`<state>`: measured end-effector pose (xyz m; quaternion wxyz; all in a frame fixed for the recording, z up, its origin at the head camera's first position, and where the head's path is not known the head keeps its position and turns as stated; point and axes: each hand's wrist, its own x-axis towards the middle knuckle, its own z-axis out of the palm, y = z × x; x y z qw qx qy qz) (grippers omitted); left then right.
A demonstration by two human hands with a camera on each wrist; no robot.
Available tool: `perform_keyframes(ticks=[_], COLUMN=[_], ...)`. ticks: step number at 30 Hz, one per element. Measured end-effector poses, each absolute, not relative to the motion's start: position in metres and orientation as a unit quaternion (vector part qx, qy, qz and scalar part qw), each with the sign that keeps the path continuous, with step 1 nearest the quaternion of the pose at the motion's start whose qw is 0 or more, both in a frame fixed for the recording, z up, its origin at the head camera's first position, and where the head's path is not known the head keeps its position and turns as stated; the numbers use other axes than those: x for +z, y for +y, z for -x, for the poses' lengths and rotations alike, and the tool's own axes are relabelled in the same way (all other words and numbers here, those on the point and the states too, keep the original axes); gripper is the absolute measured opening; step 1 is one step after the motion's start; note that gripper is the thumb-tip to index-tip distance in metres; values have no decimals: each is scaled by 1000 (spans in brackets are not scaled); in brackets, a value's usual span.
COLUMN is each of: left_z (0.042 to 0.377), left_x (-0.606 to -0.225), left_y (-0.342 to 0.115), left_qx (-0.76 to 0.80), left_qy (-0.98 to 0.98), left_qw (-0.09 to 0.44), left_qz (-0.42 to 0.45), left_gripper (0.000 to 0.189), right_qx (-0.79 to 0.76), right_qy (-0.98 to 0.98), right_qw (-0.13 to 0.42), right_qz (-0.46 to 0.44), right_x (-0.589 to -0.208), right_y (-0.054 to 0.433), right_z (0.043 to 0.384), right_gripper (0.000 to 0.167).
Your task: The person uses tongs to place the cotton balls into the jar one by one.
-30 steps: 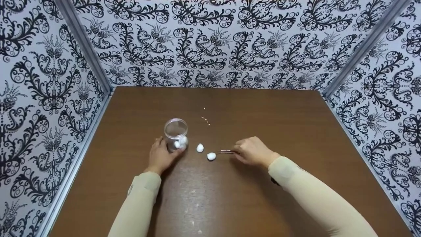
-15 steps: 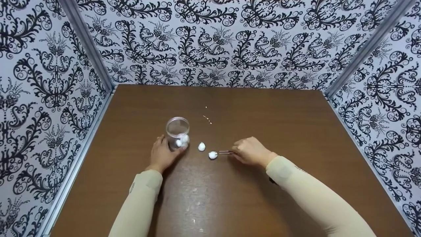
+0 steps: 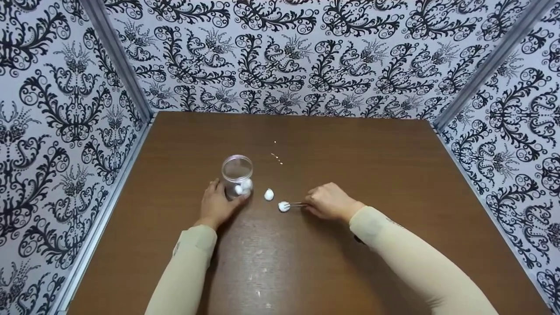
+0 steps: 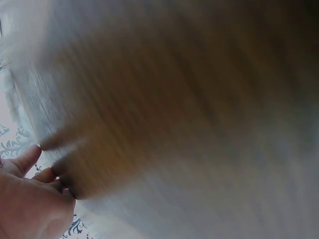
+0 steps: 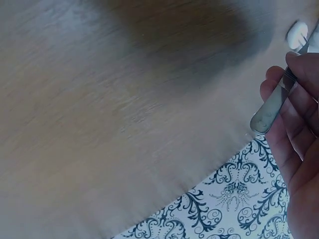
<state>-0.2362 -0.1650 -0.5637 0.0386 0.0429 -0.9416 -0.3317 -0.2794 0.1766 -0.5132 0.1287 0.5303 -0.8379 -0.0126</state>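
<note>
My left hand point(image 3: 217, 205) holds a clear plastic jar point(image 3: 237, 174) by its lower side, thumb at the front and fingers on the left. White cotton balls point(image 3: 243, 187) show inside the jar, whose top is open. My right hand point(image 3: 330, 202) pinches metal tweezers point(image 3: 297, 204), pointing left. Their tips overlap a cotton ball point(image 3: 283, 207) on the table; another cotton ball point(image 3: 269, 194) lies between it and the jar. In the right wrist view, the tweezers' rounded rear end point(image 5: 266, 117) sticks out below the thumb. The jar is not visible in the left wrist view.
The brown wooden table point(image 3: 358, 153) is bordered by patterned walls point(image 3: 280, 57) at the back and both sides. Small bright specks point(image 3: 276, 157) show on the tabletop behind the loose cotton balls.
My right hand has moved slightly left, bringing the tweezers' tips further over the nearer cotton ball. The tips look closer together. My left hand stays on the jar; the head view has shifted slightly.
</note>
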Motion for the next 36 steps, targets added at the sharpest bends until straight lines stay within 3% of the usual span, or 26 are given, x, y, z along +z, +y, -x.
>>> perform_keyframes(ticks=[16,31,36], left_z=[237,236,238], left_x=[-565,-566,-567], left_y=[-165,-166,-165], left_qx=[-329,-327,-331], left_qy=[-942,-943,-942], left_qw=[38,48,42], left_qz=[-44,-44,-44], left_gripper=[94,93,94], right_qx=[5,25,32], right_qy=[-839,-836,-835], right_qw=[157,180,177], right_qz=[-521,-518,-520], right_x=[-525,-511,-502], right_y=[178,188,191], right_z=[282,292,296], right_gripper=[16,13,5])
